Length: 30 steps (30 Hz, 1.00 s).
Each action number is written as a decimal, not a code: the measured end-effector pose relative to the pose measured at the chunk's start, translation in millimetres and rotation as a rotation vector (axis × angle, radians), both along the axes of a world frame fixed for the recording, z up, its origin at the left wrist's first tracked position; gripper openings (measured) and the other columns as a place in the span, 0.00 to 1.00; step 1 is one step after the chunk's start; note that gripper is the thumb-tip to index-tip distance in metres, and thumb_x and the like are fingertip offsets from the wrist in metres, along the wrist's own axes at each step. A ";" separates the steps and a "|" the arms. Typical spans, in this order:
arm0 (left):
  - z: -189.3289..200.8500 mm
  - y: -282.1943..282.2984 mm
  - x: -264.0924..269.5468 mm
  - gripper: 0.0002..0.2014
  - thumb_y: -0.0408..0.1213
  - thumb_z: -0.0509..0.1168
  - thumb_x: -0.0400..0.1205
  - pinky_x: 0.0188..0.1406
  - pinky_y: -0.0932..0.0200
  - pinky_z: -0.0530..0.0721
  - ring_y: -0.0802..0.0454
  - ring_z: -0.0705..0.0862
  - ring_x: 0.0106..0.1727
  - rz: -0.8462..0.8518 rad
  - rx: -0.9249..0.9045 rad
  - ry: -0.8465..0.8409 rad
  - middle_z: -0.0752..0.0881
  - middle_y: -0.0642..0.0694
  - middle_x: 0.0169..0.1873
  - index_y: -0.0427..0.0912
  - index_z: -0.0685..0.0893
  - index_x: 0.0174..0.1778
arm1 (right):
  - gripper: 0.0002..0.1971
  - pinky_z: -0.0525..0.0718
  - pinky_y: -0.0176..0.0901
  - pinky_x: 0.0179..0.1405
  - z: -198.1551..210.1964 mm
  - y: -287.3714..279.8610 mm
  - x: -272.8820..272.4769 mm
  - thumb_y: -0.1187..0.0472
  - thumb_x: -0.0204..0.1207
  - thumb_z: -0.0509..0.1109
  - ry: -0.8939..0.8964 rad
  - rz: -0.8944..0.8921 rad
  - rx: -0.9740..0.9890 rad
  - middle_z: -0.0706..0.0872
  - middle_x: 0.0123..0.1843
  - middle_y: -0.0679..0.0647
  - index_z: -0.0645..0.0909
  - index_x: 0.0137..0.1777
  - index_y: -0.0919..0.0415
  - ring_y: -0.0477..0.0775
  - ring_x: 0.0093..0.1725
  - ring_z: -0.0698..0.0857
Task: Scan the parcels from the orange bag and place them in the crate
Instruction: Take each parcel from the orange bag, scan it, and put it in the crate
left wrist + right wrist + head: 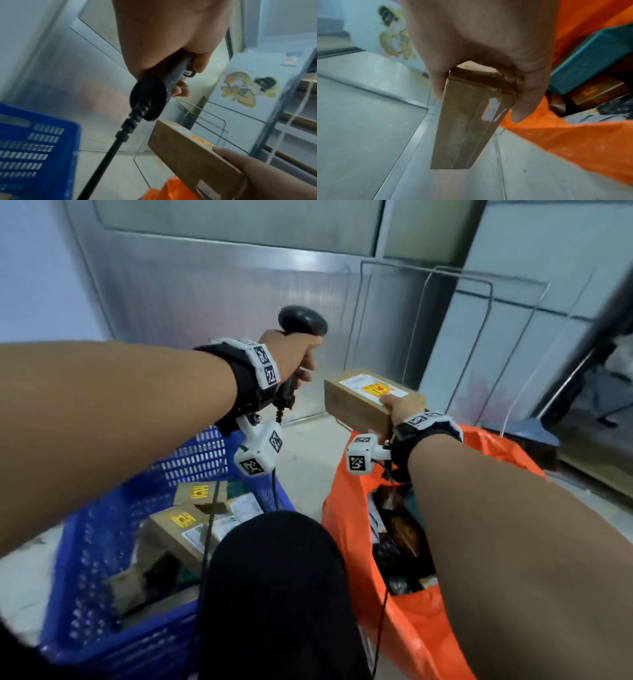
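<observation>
- So the left hand [294, 354] is gripping the scanner [301, 320], aiming above the box [363, 402].
- The right hand [400, 405] is clamping that box; tilting its label [371, 386] up should help.

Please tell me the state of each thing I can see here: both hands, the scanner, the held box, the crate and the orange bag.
Left hand: grips the scanner handle.
Scanner: raised, head up, cable hanging down.
Right hand: holds the box by one end.
Box: lifted above the bag, label facing up.
Crate: already holds several parcels.
Orange bag: open, parcels still inside.
</observation>
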<state>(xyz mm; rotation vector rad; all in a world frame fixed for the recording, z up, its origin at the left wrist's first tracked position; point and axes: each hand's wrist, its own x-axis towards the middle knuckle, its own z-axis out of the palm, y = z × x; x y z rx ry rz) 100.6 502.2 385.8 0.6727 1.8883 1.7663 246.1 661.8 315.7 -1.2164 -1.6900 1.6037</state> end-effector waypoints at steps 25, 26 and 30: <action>-146.6 -232.1 -161.9 0.18 0.49 0.73 0.80 0.26 0.58 0.81 0.46 0.80 0.28 0.424 -0.042 -0.231 0.84 0.37 0.31 0.35 0.85 0.36 | 0.37 0.91 0.61 0.50 -101.6 -170.1 -251.0 0.49 0.47 0.89 -0.337 0.556 -0.018 0.94 0.46 0.58 0.85 0.59 0.60 0.60 0.47 0.93; -147.1 -230.2 -161.0 0.18 0.48 0.73 0.80 0.25 0.58 0.81 0.46 0.80 0.28 0.414 -0.030 -0.243 0.84 0.37 0.31 0.35 0.86 0.38 | 0.34 0.91 0.61 0.50 -98.0 -170.7 -249.3 0.51 0.51 0.88 -0.310 0.535 -0.024 0.93 0.47 0.59 0.85 0.58 0.60 0.60 0.48 0.93; -155.8 -226.6 -156.7 0.16 0.47 0.73 0.80 0.28 0.57 0.86 0.46 0.85 0.32 0.401 -0.018 -0.236 0.88 0.39 0.36 0.34 0.87 0.47 | 0.25 0.91 0.59 0.52 -93.1 -167.3 -245.2 0.55 0.61 0.87 -0.226 0.462 -0.039 0.93 0.48 0.59 0.85 0.57 0.62 0.59 0.49 0.93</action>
